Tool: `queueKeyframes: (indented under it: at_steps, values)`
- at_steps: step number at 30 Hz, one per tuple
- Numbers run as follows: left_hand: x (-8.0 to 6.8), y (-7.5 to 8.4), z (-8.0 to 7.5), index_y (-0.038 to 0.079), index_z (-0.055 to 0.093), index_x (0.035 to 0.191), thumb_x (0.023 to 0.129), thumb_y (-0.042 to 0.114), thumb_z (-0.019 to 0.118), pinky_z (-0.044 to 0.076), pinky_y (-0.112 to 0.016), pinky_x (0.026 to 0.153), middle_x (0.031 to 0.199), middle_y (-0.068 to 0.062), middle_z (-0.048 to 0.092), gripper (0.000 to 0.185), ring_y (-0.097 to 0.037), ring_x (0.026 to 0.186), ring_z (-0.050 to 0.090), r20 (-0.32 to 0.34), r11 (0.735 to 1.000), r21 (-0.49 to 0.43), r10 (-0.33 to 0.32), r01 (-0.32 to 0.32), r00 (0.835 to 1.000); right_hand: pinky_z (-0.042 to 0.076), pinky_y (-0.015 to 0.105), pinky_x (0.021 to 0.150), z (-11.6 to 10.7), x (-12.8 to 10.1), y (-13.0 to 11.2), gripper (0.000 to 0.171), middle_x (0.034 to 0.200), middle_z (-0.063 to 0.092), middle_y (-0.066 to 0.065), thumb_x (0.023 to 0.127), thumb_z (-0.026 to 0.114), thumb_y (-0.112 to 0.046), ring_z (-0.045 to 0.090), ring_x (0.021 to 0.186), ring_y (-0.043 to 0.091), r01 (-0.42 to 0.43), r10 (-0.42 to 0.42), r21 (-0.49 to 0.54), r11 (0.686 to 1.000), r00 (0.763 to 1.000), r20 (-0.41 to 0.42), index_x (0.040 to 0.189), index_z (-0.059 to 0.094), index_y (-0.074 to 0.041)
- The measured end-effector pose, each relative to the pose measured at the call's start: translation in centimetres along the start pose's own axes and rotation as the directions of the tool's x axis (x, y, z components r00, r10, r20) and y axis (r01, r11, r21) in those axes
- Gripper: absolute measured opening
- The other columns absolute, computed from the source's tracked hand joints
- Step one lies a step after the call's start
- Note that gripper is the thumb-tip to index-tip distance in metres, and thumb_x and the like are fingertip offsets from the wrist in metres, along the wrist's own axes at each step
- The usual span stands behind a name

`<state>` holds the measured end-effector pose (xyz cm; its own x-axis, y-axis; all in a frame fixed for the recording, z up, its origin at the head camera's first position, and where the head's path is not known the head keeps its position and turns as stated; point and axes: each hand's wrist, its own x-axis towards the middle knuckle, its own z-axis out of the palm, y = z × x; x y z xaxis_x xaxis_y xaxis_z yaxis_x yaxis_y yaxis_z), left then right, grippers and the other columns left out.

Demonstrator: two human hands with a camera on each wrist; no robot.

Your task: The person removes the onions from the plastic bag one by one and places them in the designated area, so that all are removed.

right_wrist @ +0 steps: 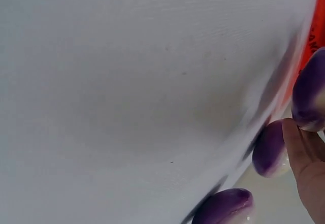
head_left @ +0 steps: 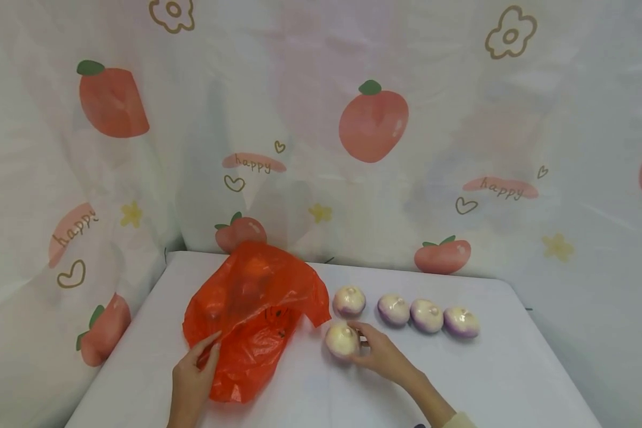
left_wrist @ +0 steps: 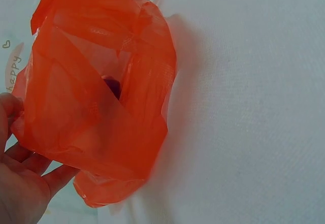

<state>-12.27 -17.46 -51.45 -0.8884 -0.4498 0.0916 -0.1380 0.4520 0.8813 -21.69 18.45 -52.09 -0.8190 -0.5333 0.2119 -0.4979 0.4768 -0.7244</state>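
My left hand [head_left: 194,374] pinches the near left edge of a red plastic bag [head_left: 246,356], thumb on one side and fingers on the other. In the left wrist view the mouth of the bag [left_wrist: 76,117] gapes, and a dark purple item [left_wrist: 112,86] shows inside. Rounded shapes show through its far part in the head view. Just right of the bag, my right hand [head_left: 383,356] grips a white-and-purple turnip [head_left: 342,340] between thumb and fingers. The right wrist view shows this turnip's purple underside [right_wrist: 309,89], raised off the table.
Behind the held turnip lies another turnip [head_left: 349,301]. Three more stand in a row to its right: a left one [head_left: 393,310], a middle one [head_left: 427,315] and a right one [head_left: 461,322]. The white table [head_left: 492,380] ends at a fruit-printed curtain [head_left: 310,107].
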Motion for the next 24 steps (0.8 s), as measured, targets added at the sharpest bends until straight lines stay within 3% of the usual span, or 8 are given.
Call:
queueKeyframes:
  at_steps: [24]
  values:
    - [-0.1, -0.2, 0.2, 0.011, 0.063, 0.124, 0.094, 0.027, 0.057, 0.049, -0.034, 0.082, 0.119, -0.011, 0.063, 0.034, -0.028, 0.101, 0.062, 0.010, 1.000, 0.004, -0.012, 0.012, 1.000, 0.047, 0.044, 0.090, 0.3, -1.3, 0.9, 0.066, 0.127, 0.053, 0.014, 0.079, 0.078, -0.026, 0.052, 0.114, 0.034, -0.062, 0.062, -0.010, 0.998, 0.998, 0.028, 0.131, 0.047, 0.000]
